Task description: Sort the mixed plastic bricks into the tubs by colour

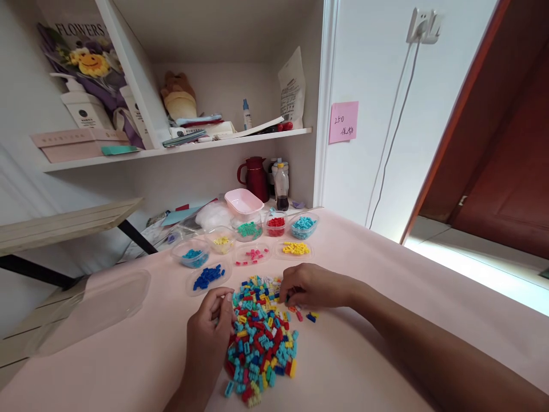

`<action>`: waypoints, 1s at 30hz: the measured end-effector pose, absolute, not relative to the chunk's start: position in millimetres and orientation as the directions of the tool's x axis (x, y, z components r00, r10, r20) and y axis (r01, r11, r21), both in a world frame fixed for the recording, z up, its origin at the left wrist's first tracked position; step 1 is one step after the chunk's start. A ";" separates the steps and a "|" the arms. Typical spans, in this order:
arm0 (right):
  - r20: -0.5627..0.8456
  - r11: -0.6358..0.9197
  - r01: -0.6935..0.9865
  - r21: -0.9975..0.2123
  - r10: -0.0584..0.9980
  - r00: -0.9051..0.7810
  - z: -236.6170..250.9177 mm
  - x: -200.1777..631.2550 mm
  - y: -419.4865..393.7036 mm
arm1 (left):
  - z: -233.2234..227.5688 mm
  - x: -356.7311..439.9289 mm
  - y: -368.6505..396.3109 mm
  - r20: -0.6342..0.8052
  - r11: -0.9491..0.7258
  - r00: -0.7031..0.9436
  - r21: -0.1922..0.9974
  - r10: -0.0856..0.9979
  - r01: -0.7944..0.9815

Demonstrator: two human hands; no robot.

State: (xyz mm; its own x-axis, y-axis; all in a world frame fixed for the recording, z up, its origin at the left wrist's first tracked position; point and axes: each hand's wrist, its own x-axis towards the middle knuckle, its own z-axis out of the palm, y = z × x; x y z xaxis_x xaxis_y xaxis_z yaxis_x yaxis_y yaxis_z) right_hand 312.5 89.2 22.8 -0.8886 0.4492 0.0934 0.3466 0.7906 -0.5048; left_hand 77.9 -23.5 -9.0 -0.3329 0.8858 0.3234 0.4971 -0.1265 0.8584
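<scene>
Lying in a loose heap on the pink-covered table [351, 369], a pile of mixed toy bricks [257, 332] is flanked by 2 hands. At its left edge the left hand [210, 323] is held with the fingers curled and the thumb brought against the forefinger; whether a brick is pinched there cannot be told. At the upper right edge the right hand [305, 284] is bent downward with its fingertips among the bricks; their grip is hidden, so it cannot be told whether anything is held. Just below the right hand, a few stray bricks [311, 317] are seen beside the pile.

Beyond the pile, 8 clear containers [191, 284] are arranged, each with bricks mostly of 1 colour: dark blue bricks [209, 277] nearest the left hand, then medium blue, pale yellow, pink, yellow, green, red and light blue. Behind them a pink basin [243, 201] is placed, with a dark red jug [256, 178] and a bottle [281, 189] of dark liquid standing near it. At the far left, a large clear lid-like sheet [98, 309] is laid at the table's edge. On the wall, a pink note [343, 122] marked "250" is stuck.
</scene>
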 end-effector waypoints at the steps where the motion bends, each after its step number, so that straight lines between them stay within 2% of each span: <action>1: 0.088 0.784 0.351 -0.512 0.454 -0.886 24.0 313.6 88.8 | -8.7 78.2 -23.3 0.323 -0.126 -0.333 0.859 0.886 0.497; 5: 0.043 0.790 0.356 -0.499 0.433 -0.900 27.5 314.5 85.1 | -8.2 78.7 -23.1 0.321 -0.121 -0.337 0.858 0.885 0.499; 14: 0.051 0.843 0.370 -0.390 0.421 -0.906 25.1 305.9 78.1 | -10.5 76.3 -22.4 0.298 -0.111 -0.312 0.859 0.902 0.499; 22: 0.000 0.785 0.373 -0.494 0.429 -0.903 24.2 307.8 83.5 | -10.1 76.6 -22.8 0.287 -0.108 -0.298 0.859 0.911 0.500; 30: 0.012 0.796 0.366 -0.482 0.423 -0.906 22.4 307.9 83.8 | -10.9 75.4 -23.2 0.287 -0.107 -0.295 0.857 0.911 0.503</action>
